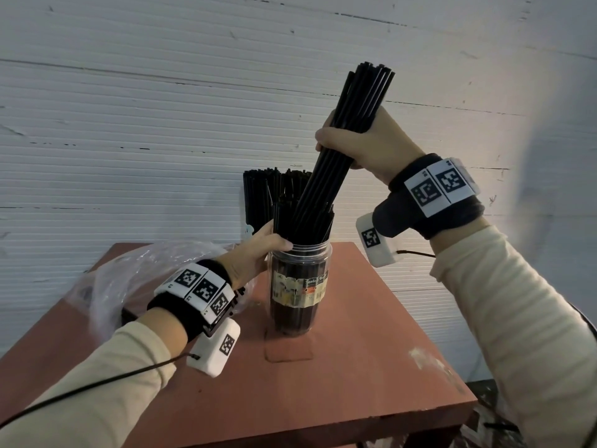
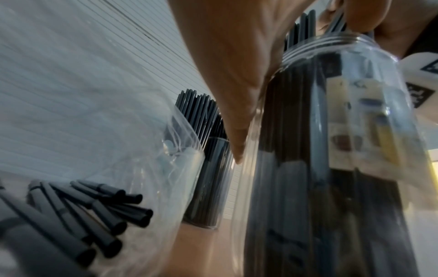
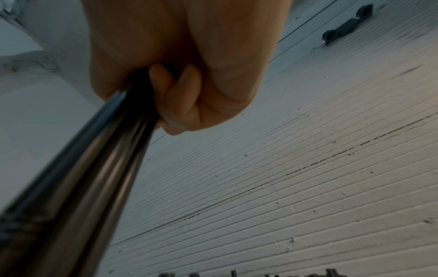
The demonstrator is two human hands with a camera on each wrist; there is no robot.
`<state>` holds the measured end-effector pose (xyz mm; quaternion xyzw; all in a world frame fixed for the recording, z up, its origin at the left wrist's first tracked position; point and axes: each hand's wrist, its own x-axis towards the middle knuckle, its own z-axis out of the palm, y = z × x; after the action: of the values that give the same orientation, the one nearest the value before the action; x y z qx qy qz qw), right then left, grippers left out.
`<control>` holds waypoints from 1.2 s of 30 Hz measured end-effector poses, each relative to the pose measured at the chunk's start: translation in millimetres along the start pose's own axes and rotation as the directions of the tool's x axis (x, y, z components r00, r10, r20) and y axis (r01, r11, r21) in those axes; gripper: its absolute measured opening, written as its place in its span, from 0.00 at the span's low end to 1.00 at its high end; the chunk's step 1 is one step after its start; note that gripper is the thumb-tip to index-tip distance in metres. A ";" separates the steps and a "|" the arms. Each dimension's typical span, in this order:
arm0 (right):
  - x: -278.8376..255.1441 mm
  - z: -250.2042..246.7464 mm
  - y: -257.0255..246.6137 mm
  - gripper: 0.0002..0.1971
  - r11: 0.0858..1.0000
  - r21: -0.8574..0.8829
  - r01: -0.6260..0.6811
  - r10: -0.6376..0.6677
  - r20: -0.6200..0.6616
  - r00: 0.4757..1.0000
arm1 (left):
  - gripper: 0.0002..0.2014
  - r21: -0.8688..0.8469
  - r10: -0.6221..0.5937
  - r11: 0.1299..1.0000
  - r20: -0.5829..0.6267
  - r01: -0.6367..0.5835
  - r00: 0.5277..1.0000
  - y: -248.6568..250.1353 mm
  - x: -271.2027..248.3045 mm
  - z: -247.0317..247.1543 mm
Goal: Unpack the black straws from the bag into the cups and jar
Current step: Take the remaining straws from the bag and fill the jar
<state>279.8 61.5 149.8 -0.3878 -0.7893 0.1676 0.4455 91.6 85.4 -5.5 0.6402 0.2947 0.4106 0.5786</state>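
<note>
A clear labelled jar (image 1: 300, 286) stands mid-table, packed with black straws. My right hand (image 1: 342, 143) grips a tilted bundle of black straws (image 1: 365, 92) above it; the bundle's lower ends reach into the jar's mouth. My left hand (image 1: 277, 237) curls round the straws standing out of the jar, thumb just above the rim. In the left wrist view the jar (image 2: 331, 131) fills the right side and the left hand (image 2: 225, 65) lies against it. The right wrist view shows the right hand (image 3: 180, 90) fisted on the bundle (image 3: 78, 178).
A crumpled clear bag (image 1: 129, 279) with several loose straws (image 2: 94, 215) lies at the left. Behind the jar, cups full of straws (image 1: 258, 195) stand near a white ribbed wall (image 1: 161, 124). The red-brown table (image 1: 355, 383) drops off at the front and right.
</note>
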 end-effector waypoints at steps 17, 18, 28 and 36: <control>-24.6 36.3 22.5 0.34 0.998 0.068 -0.018 0.016 0.035 0.999 | 0.40 0.183 0.041 0.982 -0.015 -0.038 0.999 -0.5 -13.8 7.8; -23.4 35.9 20.8 0.37 0.996 0.079 0.033 -0.027 -0.076 0.997 | 0.38 0.192 0.051 0.980 -0.021 -0.046 0.999 -0.8 -13.9 8.4; -37.8 72.8 38.5 0.11 0.904 -0.314 0.289 -0.321 -0.053 0.946 | 0.43 0.261 0.104 0.964 -0.192 -0.052 0.976 0.2 -20.9 9.7; -51.1 81.9 30.9 0.19 0.863 -0.410 0.295 -0.321 0.005 0.947 | 0.40 0.274 0.066 0.961 -0.161 -0.019 0.985 5.8 -27.3 12.7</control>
<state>241.3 49.1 56.9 -0.3457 -0.8440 -0.0854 0.4011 88.7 54.9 -4.7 0.6825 0.3823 0.4315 0.4492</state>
